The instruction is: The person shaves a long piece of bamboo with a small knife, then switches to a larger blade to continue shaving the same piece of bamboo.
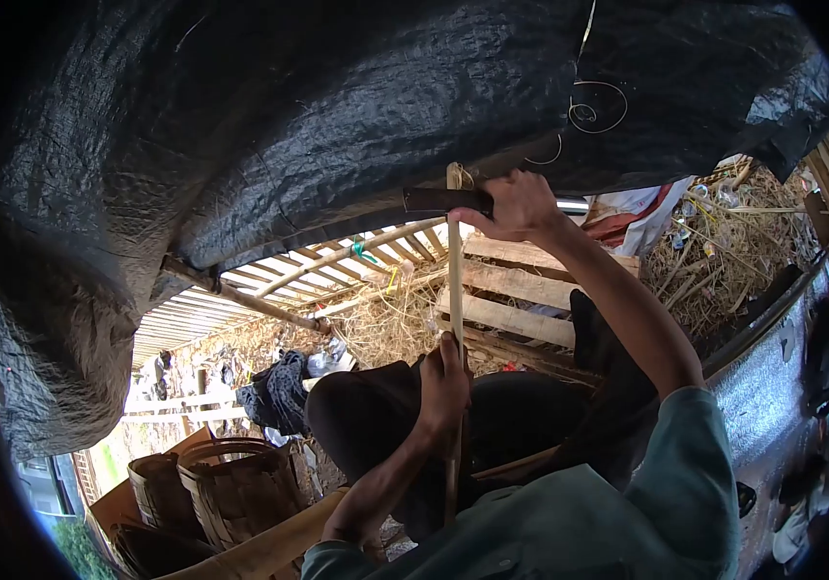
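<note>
A long pale bamboo strip [455,280] stands nearly upright in front of my body. My left hand [445,387] is closed around its lower half, above my dark-trousered knees. Higher up, my right hand [521,208] grips a knife with a broad dark blade [424,200]. The blade lies across the strip near its upper end, and my right thumb rests against the strip just below the blade. Thin shavings curl at the strip's top. My fingers hide the knife's handle.
Black plastic sheeting [376,106] hangs low overhead. Wooden slats [521,280] and straw [714,246] lie beyond my hands. Woven baskets [240,483] stand at lower left beside a thick bamboo pole [279,532]. A pole [269,306] juts in from the left.
</note>
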Available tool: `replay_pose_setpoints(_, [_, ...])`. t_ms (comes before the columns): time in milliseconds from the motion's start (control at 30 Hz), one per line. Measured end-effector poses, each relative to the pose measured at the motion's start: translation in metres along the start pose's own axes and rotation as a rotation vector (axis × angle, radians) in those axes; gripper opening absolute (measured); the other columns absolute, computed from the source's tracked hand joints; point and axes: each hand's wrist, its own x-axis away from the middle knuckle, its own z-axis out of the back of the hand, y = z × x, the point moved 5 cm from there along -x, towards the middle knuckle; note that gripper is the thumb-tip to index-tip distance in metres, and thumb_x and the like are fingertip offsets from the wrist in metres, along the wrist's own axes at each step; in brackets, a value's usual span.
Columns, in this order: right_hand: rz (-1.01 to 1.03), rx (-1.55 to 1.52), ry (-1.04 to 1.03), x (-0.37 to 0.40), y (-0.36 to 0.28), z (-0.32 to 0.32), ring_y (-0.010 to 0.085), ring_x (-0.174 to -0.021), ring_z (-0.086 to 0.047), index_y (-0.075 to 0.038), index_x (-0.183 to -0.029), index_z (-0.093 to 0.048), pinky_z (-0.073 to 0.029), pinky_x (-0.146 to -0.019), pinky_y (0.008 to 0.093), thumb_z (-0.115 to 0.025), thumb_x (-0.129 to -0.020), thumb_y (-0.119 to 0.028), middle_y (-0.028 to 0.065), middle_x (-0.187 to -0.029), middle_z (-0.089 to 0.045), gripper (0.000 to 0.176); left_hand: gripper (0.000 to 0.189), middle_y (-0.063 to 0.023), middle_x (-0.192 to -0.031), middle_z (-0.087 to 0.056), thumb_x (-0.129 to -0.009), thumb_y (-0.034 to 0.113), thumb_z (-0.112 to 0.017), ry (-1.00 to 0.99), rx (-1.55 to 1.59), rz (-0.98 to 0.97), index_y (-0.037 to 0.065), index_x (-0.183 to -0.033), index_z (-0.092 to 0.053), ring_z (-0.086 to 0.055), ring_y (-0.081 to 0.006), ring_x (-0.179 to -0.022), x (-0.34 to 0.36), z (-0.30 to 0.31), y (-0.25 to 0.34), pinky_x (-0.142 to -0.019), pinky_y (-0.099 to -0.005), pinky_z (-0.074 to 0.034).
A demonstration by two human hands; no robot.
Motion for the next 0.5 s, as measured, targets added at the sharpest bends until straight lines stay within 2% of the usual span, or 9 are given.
replay_pose_setpoints(67, [0.015,0.031,0.06,-0.006,-0.001,0.001,0.0373,-0.083,-0.067,0.003,-0.088,-0.069,-0.054,-0.074,0.0443,-0.036,-0.074,-0.083,0.0246,-0.079,-0.065,0.092,0.053,0.0016,-0.043,-0.034,-0.1,0.044,-0.025,0.016,0.002,0.006,0.01,-0.062,-0.04,-0.03,-0.0087,-0.032,-0.005,0.002,0.002,-0.032,-0.0253,-0.028])
replay_pose_setpoints(100, [0.029,-0.013,0.073,-0.011,-0.002,0.003,0.0375,-0.091,-0.065,0.003,-0.089,-0.069,-0.053,-0.08,0.0464,-0.035,-0.076,-0.082,0.0266,-0.086,-0.065,0.092,0.053,0.001,-0.045,-0.035,-0.1,0.044,-0.026,0.005,-0.03,-0.026,0.01,-0.062,-0.04,-0.032,-0.0089,-0.033,-0.004,0.004,0.005,-0.032,-0.025,-0.029])
replay_pose_setpoints(200, [-0.511,-0.255,0.169,-0.035,0.068,0.014,0.0423,-0.093,-0.062,0.008,-0.09,-0.066,-0.05,-0.082,0.0486,-0.042,-0.078,-0.077,0.0296,-0.087,-0.064,0.089,0.054,-0.0004,-0.047,-0.039,-0.1,0.043,-0.027,-0.089,0.036,-0.028,0.009,-0.062,-0.042,-0.035,-0.0093,-0.035,0.019,-0.009,-0.018,-0.032,-0.0244,-0.03])
replay_pose_setpoints(267, [-0.549,-0.282,0.246,-0.044,0.103,0.004,0.0438,-0.097,-0.06,0.012,-0.093,-0.064,-0.048,-0.086,0.0491,-0.036,-0.078,-0.078,0.0325,-0.092,-0.062,0.095,0.052,-0.0004,-0.049,-0.04,-0.1,0.042,-0.028,-0.114,0.027,-0.058,0.008,-0.064,-0.042,-0.037,-0.0088,-0.037,0.016,-0.001,-0.01,-0.034,-0.0244,-0.031])
replay_pose_setpoints(300, [-0.571,-0.291,0.258,-0.041,0.101,0.005,0.0446,-0.099,-0.059,0.014,-0.094,-0.063,-0.047,-0.088,0.0494,-0.034,-0.078,-0.079,0.0339,-0.095,-0.062,0.098,0.049,0.0003,-0.049,-0.039,-0.1,0.041,-0.03,-0.104,0.053,-0.063,0.007,-0.066,-0.042,-0.037,-0.0081,-0.038,0.011,0.007,-0.008,-0.034,-0.0248,-0.031])
replay_pose_setpoints(400, [-0.567,-0.321,0.11,-0.034,0.079,0.007,0.0454,-0.104,-0.057,0.016,-0.096,-0.061,-0.046,-0.093,0.0467,-0.028,-0.078,-0.081,0.0348,-0.1,-0.06,0.104,0.046,0.0032,-0.051,-0.036,-0.101,0.039,-0.031,-0.066,0.074,-0.011,0.009,-0.068,-0.042,-0.035,-0.006,-0.04,0.006,0.018,-0.011,-0.036,-0.0242,-0.028])
replay_pose_setpoints(433, [-0.543,-0.265,0.218,-0.031,0.073,0.006,0.0426,-0.096,-0.061,0.01,-0.092,-0.064,-0.048,-0.085,0.0461,-0.031,-0.081,-0.077,0.0303,-0.09,-0.063,0.093,0.045,0.0034,-0.051,-0.036,-0.101,0.039,-0.031,-0.072,0.069,0.002,0.009,-0.068,-0.042,-0.035,-0.0058,-0.04,0.009,0.019,-0.008,-0.036,-0.0241,-0.028])
replay_pose_setpoints(500, [-0.423,-0.418,0.174,-0.026,0.053,0.011,0.0433,-0.105,-0.056,0.005,-0.108,-0.06,-0.046,-0.091,0.0467,-0.034,-0.083,-0.072,0.0274,-0.104,-0.062,0.085,0.048,0.0021,-0.049,-0.038,-0.101,0.04,-0.028,-0.099,0.101,0.011,0.01,-0.067,-0.041,-0.035,-0.0062,-0.038,0.009,0.021,-0.012,-0.035,-0.0238,-0.028])
